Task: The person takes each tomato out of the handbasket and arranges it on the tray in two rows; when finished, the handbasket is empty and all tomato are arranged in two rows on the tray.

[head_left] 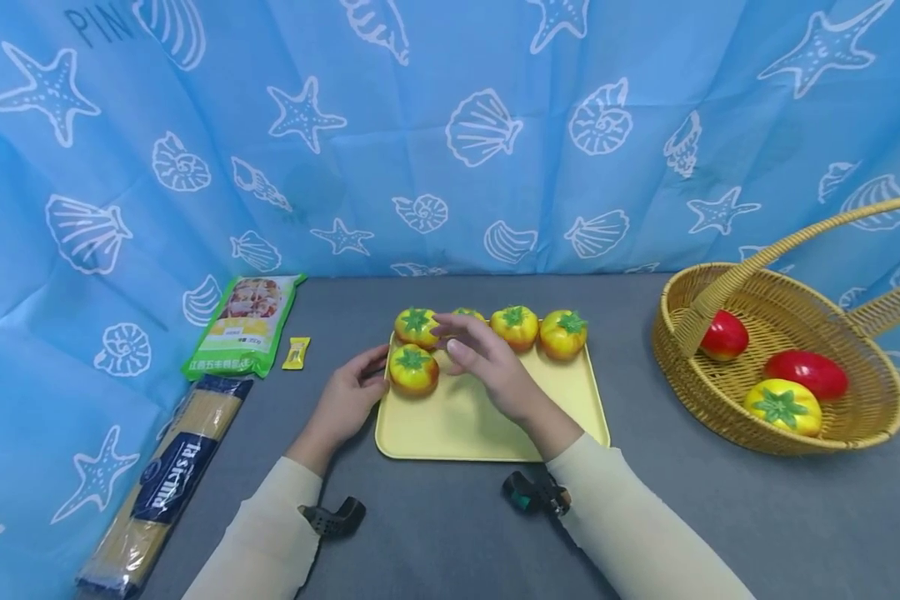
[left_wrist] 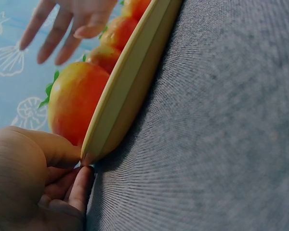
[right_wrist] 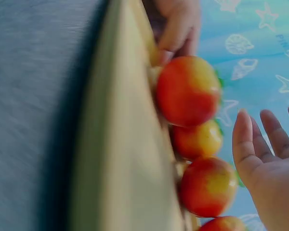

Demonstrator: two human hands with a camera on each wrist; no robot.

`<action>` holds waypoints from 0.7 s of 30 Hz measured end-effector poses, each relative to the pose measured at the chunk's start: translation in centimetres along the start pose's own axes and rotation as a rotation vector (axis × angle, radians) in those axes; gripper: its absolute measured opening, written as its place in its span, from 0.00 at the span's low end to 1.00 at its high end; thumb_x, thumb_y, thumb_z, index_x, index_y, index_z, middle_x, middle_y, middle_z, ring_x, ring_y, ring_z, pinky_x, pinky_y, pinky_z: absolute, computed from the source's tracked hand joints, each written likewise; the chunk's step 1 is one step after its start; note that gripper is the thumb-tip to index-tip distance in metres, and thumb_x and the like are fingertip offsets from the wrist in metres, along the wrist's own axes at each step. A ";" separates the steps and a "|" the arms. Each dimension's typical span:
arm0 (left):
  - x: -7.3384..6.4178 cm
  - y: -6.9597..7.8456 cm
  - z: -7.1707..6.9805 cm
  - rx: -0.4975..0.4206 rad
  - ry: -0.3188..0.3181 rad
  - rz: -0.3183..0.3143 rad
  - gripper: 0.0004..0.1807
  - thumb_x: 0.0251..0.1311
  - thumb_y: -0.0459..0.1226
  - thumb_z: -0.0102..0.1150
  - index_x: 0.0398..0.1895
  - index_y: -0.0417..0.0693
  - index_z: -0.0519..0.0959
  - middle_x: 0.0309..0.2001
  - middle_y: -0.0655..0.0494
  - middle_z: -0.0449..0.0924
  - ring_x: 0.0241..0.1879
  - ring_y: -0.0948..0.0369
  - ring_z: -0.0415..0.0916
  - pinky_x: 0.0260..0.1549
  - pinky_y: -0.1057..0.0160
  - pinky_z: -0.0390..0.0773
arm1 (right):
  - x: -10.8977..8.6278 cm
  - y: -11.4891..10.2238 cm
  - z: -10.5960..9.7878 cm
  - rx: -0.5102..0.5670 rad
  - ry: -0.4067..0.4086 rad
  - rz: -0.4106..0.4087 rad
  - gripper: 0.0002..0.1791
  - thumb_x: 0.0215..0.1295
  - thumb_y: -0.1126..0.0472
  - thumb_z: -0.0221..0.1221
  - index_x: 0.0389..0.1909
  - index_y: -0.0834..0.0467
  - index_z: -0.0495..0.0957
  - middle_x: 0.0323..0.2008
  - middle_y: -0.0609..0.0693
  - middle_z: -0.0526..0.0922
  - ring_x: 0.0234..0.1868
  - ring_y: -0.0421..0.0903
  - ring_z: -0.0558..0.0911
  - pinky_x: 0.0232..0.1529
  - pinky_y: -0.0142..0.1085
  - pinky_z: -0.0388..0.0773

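Tray: shallow, pale-yellow, rectangular, raised rim (head_left: pixel 495 429); on grey cloth. Appears light and stiff; best held by the rim, kept level, since round contents could roll.

Fruit, tray lot: five round yellow-and-red pieces with green leafy tops; four along the tray's far edge, the second from left partly hidden, and one (head_left: pixel 413 372) at its left side, before the leftmost. Glossy skin suggests a light, firm, rather slippery model; take each round its sides, below the leaves.

Left hand (head_left: pixel 351 398): at the tray's left edge, thumb and fingers pinching the rim beside the nearest fruit.

Right hand (head_left: pixel 487 360): above the tray, fingers loosely spread, holding nothing.

Basket: woven tan wicker, hooped handle (head_left: pixel 686 387); right of the tray; contains two glossy red fruits and one yellow, green-topped piece.

Left of the tray: small yellow wrapped sachet (head_left: pixel 296 353); green printed food packet (head_left: pixel 247 325); long clear-and-navy noodle pack (head_left: pixel 168 479).
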State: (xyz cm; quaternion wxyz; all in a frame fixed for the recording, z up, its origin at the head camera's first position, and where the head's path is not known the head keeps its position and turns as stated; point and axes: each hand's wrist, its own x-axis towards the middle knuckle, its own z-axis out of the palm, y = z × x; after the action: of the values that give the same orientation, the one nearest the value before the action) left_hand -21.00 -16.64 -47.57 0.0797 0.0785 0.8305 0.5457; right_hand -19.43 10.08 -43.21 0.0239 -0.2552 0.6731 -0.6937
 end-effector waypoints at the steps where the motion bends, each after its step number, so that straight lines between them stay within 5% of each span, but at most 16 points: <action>1: 0.0 0.0 0.0 -0.001 0.000 0.000 0.32 0.77 0.28 0.58 0.82 0.40 0.68 0.73 0.39 0.74 0.68 0.46 0.77 0.66 0.49 0.79 | 0.0 -0.4 -0.3 0.007 -0.010 -0.005 0.37 0.84 0.43 0.53 0.79 0.67 0.67 0.70 0.69 0.74 0.70 0.73 0.73 0.58 0.64 0.82; 5: 0.0 -0.2 0.1 0.000 0.000 0.000 0.33 0.77 0.29 0.59 0.83 0.40 0.68 0.72 0.39 0.74 0.68 0.45 0.78 0.66 0.49 0.79 | -0.2 -1.9 -1.3 0.064 -0.038 -0.044 0.44 0.83 0.36 0.52 0.79 0.69 0.65 0.70 0.69 0.73 0.69 0.76 0.72 0.57 0.52 0.84; 11: 0.0 -0.3 -0.1 -0.003 0.002 -0.005 0.32 0.76 0.28 0.58 0.82 0.39 0.68 0.72 0.38 0.74 0.68 0.44 0.77 0.66 0.48 0.78 | -0.1 -3.7 -1.9 0.178 -0.062 -0.089 0.50 0.80 0.31 0.53 0.79 0.72 0.62 0.70 0.75 0.70 0.68 0.75 0.72 0.57 0.52 0.83; 16: 0.1 -0.3 0.0 0.004 0.003 -0.011 0.32 0.77 0.30 0.60 0.82 0.42 0.69 0.72 0.40 0.75 0.68 0.46 0.78 0.66 0.49 0.79 | -0.4 -5.1 -1.7 0.173 -0.089 -0.095 0.52 0.78 0.29 0.54 0.79 0.71 0.62 0.70 0.71 0.71 0.68 0.68 0.75 0.58 0.54 0.81; 21: 0.1 -0.3 0.1 -0.003 0.002 0.001 0.32 0.76 0.29 0.60 0.82 0.41 0.69 0.72 0.39 0.75 0.67 0.46 0.78 0.66 0.48 0.79 | -0.9 -6.5 -1.4 0.161 -0.129 -0.134 0.54 0.77 0.27 0.54 0.78 0.72 0.62 0.69 0.70 0.72 0.69 0.75 0.72 0.58 0.53 0.81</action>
State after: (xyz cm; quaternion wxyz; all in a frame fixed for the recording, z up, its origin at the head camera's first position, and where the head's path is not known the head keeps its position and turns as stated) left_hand -21.12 -16.67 -47.90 0.0788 0.0782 0.8298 0.5469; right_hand -17.18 12.29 -37.27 0.0412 -0.3411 0.5937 -0.7276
